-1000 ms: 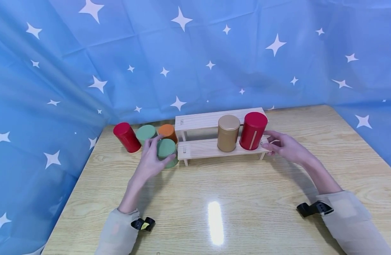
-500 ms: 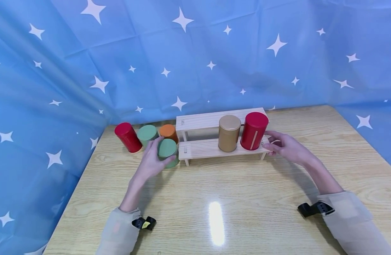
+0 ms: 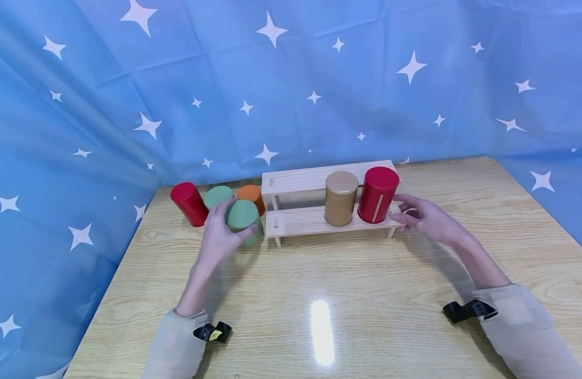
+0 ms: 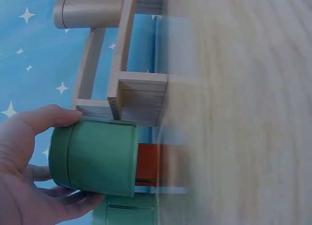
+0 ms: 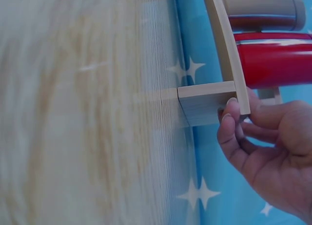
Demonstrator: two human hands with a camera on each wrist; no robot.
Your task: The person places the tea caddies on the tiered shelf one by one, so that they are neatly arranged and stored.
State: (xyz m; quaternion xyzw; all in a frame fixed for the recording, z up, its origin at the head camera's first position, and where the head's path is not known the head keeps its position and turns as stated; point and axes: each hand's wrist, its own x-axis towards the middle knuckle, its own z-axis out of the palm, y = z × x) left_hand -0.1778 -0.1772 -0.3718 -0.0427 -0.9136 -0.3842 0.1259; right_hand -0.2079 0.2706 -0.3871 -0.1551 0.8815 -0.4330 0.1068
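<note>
My left hand (image 3: 218, 238) grips a green tin (image 3: 244, 220) (image 4: 97, 157) just left of the two-step wooden rack (image 3: 314, 220), thumb and fingers curled round its side. In the left wrist view the tin sits clear of the table next to the rack's end (image 4: 139, 96). My right hand (image 3: 425, 218) (image 5: 265, 147) holds the right end of the rack's lower step (image 5: 214, 101), fingertips on the wood. A gold tin (image 3: 340, 198) and a red tin (image 3: 377, 195) stand on that lower step.
Behind the left hand stand a red tin (image 3: 189, 204), a second green tin (image 3: 216, 197) and an orange tin (image 3: 250, 196) near the table's back edge. A blue star-printed cloth (image 3: 291, 84) hangs behind and to both sides. The wooden table (image 3: 347, 295) stretches toward me.
My left hand has closed round the green tin and lifted it slightly up and left. The right hand has stayed at the rack's right end.
</note>
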